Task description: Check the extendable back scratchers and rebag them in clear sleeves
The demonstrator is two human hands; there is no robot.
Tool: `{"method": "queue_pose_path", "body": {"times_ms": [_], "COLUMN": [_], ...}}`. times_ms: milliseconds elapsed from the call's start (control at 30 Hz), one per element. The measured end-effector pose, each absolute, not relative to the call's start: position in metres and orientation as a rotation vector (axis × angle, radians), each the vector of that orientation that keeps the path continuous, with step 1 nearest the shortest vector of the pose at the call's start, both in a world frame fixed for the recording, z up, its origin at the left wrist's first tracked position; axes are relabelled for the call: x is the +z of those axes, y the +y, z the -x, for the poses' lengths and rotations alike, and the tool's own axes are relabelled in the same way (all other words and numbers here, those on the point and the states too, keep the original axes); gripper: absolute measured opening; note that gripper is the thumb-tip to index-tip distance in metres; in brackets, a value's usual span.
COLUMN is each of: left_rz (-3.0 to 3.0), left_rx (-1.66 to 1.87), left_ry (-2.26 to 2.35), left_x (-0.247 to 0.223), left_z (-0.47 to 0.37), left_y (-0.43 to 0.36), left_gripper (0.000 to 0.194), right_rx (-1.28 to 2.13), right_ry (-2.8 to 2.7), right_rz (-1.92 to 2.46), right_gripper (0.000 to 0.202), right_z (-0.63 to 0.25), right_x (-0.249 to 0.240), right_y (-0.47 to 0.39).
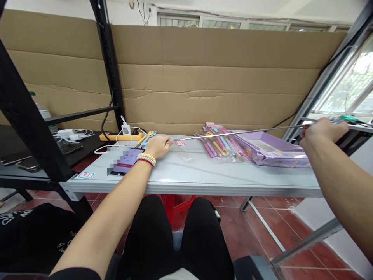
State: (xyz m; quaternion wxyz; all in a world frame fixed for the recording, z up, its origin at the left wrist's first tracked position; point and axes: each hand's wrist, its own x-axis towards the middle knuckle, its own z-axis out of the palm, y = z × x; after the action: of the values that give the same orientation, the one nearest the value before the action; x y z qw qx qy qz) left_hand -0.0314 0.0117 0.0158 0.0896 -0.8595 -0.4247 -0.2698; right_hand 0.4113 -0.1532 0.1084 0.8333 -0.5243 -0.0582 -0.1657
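Note:
A thin, pale strip (247, 132), like a tape or cord, stretches nearly straight above the table between my hands. My left hand (159, 146), closed, pinches its left end beside a phone (128, 159). At the far right, my right hand (325, 130) is closed around the other end. Greyish and green material shows just beyond those fingers, too unclear to name. Under the strip lies a clear bag of colourful pens (220, 144). To its right is an open purple box (279, 153). A small pink label (180, 143) on clear plastic lies near my left fingertips.
The white table (204, 179) has a black metal post (107, 66) at its left and cardboard (218, 77) behind. A yellow power strip (125, 137), white cables and scissors-like blue and yellow handles (148, 136) sit back left. Under the table is a red stool (176, 206).

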Motion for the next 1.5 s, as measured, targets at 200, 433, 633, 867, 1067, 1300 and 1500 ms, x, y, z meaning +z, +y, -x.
{"method": "queue_pose_path", "body": {"times_ms": [200, 433, 633, 867, 1067, 1300, 1500], "left_rz": [2.611, 2.502, 2.482, 2.613, 2.636, 2.609, 2.509], "left_rx": [-0.799, -0.852, -0.894, -0.831, -0.905, -0.898, -0.971], "left_ry": [-1.169, -1.292, -1.354, -1.280, -1.220, -1.351, -1.481], "left_x": [0.018, 0.020, 0.021, 0.016, 0.012, 0.010, 0.010], "left_z": [0.001, 0.003, 0.003, 0.002, 0.003, 0.006, 0.008], "left_y": [-0.012, -0.016, -0.016, -0.014, -0.011, -0.004, 0.001], "left_gripper": [0.042, 0.043, 0.046, 0.043, 0.024, 0.031, 0.031], "right_rx": [-0.124, 0.195, 0.221, 0.096, -0.021, 0.415, 0.297], "right_ry": [-0.447, -0.900, -1.074, -1.248, -1.291, -1.373, -1.794], "right_rz": [1.244, 1.061, 0.980, 1.147, 1.243, 1.349, 1.704], "right_gripper": [0.016, 0.016, 0.023, 0.032, 0.044, 0.057, 0.043], "right_z": [-0.315, -0.162, -0.114, -0.151, -0.177, -0.179, -0.172], "right_x": [0.104, 0.060, 0.033, 0.008, 0.013, 0.005, 0.000], "right_y": [-0.114, -0.050, -0.034, -0.028, -0.032, -0.032, -0.037]}}
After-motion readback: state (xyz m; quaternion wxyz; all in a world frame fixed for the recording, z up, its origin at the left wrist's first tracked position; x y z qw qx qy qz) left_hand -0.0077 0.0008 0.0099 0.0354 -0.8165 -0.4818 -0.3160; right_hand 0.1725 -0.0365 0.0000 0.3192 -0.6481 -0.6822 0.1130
